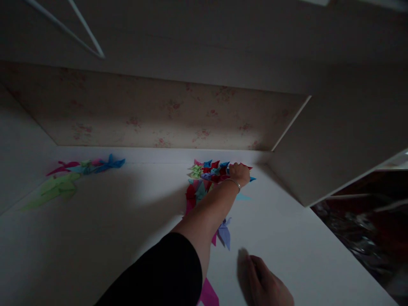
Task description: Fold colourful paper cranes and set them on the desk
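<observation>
Folded-paper cluster (pixel 215 171) lies toward 12 o'clock on the white surface (pixel 287 225). Left hand (pixel 240 173) occupies the cluster's 3 o'clock end; finger closure cannot be determined. Right hand (pixel 270 282), at 5 o'clock, has fingers curled together. Caution: a lowered left forearm (pixel 204 214) could crush the cluster beneath; a sweep toward 5 o'clock could drag the purple piece (pixel 225 233) out of place.

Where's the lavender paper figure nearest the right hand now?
In the head view, the lavender paper figure lies on the white surface, slightly right of centre, beside the left forearm and a magenta piece, above the right hand in frame.
</observation>
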### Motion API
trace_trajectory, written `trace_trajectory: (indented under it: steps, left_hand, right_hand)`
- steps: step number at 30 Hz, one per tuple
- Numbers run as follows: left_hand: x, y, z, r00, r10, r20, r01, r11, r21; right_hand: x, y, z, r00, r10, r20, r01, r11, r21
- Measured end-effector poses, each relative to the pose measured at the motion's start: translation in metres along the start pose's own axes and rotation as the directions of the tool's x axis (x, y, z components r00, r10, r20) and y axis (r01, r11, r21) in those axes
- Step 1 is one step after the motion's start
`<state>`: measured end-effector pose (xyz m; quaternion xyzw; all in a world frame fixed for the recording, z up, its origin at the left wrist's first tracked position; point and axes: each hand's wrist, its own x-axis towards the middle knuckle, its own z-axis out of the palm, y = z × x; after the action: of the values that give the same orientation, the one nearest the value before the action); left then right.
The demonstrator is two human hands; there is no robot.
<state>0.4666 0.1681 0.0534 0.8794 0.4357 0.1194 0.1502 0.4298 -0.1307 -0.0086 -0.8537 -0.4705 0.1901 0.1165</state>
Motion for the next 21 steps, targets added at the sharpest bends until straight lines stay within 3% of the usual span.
trace_trajectory:
  steps: [5, 11, 15, 17, 19, 21]
  left_hand:
    - [-0.004, -0.004, -0.007, 0.998, 0.059, 0.021, -0.059, 0.998, 0.007]
    - [-0.032, -0.005, -0.039, 0.989, 0.15, -0.005, -0.15, 0.988, -0.043]
    - [-0.081, -0.024, -0.07, 0.968, 0.247, -0.037, -0.25, 0.962, -0.114]
    - [-0.115, -0.044, -0.086, 0.942, 0.313, -0.119, -0.334, 0.906, -0.259]
    - [-0.154, -0.068, -0.1, 0.943, 0.267, -0.198, -0.328, 0.84, -0.432]
    - [-0.197, -0.096, -0.112, 0.962, 0.178, -0.207, -0.266, 0.782, -0.564]
  right_hand:
    - [0.0, -0.002, -0.003, 1.0, -0.005, 0.008, 0.005, 1.0, -0.019]
    - [-0.003, -0.003, -0.004, 0.999, -0.022, -0.022, 0.022, 1.0, -0.01]
    - [-0.005, -0.003, -0.005, 1.0, 0.008, -0.023, -0.009, 0.999, -0.035]
    - [-0.006, -0.002, -0.005, 1.0, -0.004, -0.023, 0.003, 0.999, -0.038]
    - [-0.008, 0.0, -0.003, 0.998, -0.044, -0.045, 0.042, 0.999, -0.034]
    - [-0.009, 0.002, -0.002, 0.996, -0.056, -0.067, 0.054, 0.998, -0.038]
